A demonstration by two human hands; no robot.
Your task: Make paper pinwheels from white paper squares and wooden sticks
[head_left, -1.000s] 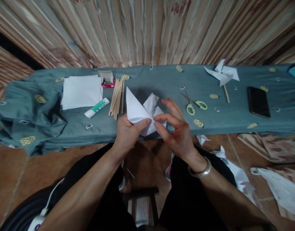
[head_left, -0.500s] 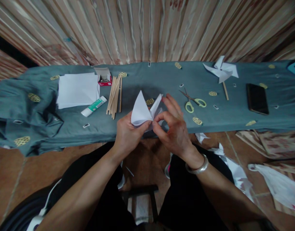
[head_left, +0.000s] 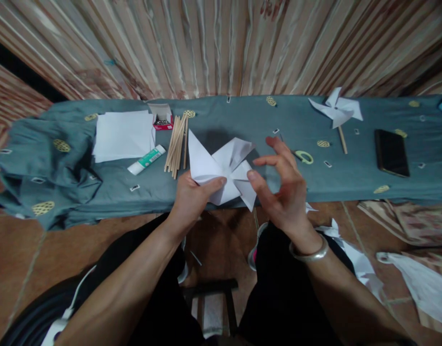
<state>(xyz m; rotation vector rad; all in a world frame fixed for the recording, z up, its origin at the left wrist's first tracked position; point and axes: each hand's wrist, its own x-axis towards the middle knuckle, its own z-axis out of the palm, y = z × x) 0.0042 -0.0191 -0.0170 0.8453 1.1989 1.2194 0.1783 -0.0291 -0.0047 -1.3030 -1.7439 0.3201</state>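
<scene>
A white paper pinwheel with several folded blades is held over the front edge of the cloth-covered table. My left hand grips it from the left, its thumb pressed on the paper close to the centre and its other fingers hidden underneath. Beside the right-hand blades is my right hand, fingers apart, the thumb tip very near or touching the paper. Behind that hand lie scissors with light green handles, partly covered.
White paper sheets, a glue stick, an open red box of small metal pieces and wooden sticks lie left. A pinwheel on a stick and a phone lie right. Paper scraps are on the floor.
The folded paper has spread into a flatter pinwheel facing me. My right hand has let go of its middle and moved right, its fingers spreading. The view has shifted slightly.
</scene>
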